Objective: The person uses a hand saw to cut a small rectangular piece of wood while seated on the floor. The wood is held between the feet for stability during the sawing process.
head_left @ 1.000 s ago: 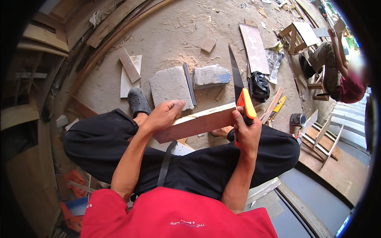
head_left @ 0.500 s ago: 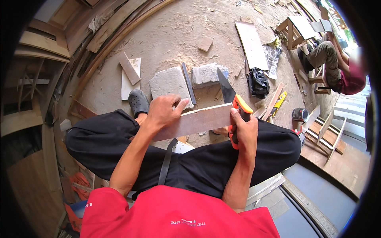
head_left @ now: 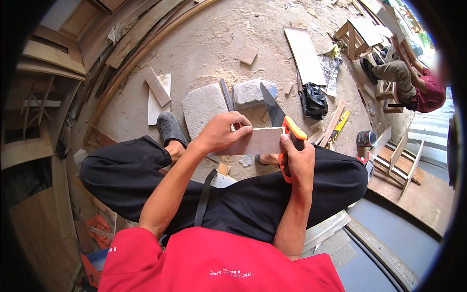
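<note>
Across my lap, above the ground, is a short flat piece of wood (head_left: 258,143), its pale upper edge facing me. My left hand (head_left: 224,132) grips it near its left part, thumb along the top edge. In my right hand (head_left: 296,158) is a handsaw (head_left: 293,130) with an orange and black handle, its dark blade pointing up and away. The right thumb also presses on the wood's right end. Beyond the wood lie two pale blocks (head_left: 204,108) on the ground, with a dark narrow bar (head_left: 226,95) between them.
Wood offcuts (head_left: 157,87), a long board (head_left: 305,56) and a black plastic bag (head_left: 314,101) lie on the dusty floor. To the right are a yellow cutting tool (head_left: 339,127) and a paint can (head_left: 367,138). Another person (head_left: 413,82) sits far right, holding a panel.
My left hand has slid rightward along the wood, closer to the saw. The wood's left end has shifted right and up. The other person's panel has risen.
</note>
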Demonstrator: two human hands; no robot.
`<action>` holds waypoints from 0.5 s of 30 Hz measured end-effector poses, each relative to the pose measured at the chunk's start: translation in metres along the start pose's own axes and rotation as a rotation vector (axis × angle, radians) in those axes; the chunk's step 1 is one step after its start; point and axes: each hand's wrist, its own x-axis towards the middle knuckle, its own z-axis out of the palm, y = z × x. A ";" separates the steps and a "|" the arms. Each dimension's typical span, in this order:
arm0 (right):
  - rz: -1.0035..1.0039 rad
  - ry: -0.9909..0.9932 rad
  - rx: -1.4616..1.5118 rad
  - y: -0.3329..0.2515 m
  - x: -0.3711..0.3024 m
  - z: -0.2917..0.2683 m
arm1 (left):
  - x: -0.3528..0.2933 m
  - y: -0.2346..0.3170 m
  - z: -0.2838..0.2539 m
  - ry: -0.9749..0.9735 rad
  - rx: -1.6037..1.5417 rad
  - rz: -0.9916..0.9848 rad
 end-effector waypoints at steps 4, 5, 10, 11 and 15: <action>-0.032 -0.035 0.021 0.002 -0.002 -0.001 | 0.001 -0.006 -0.001 -0.010 0.012 0.078; -0.034 -0.040 0.019 0.000 -0.003 -0.001 | 0.000 -0.007 0.000 0.006 0.046 0.114; -0.026 -0.065 0.042 -0.001 -0.005 0.000 | -0.009 -0.007 0.008 0.099 0.110 0.221; -0.028 -0.071 0.045 0.000 -0.004 0.000 | -0.011 -0.006 0.009 0.110 0.134 0.221; -0.029 -0.071 0.011 0.004 -0.003 -0.002 | -0.014 -0.010 0.012 0.114 0.131 0.254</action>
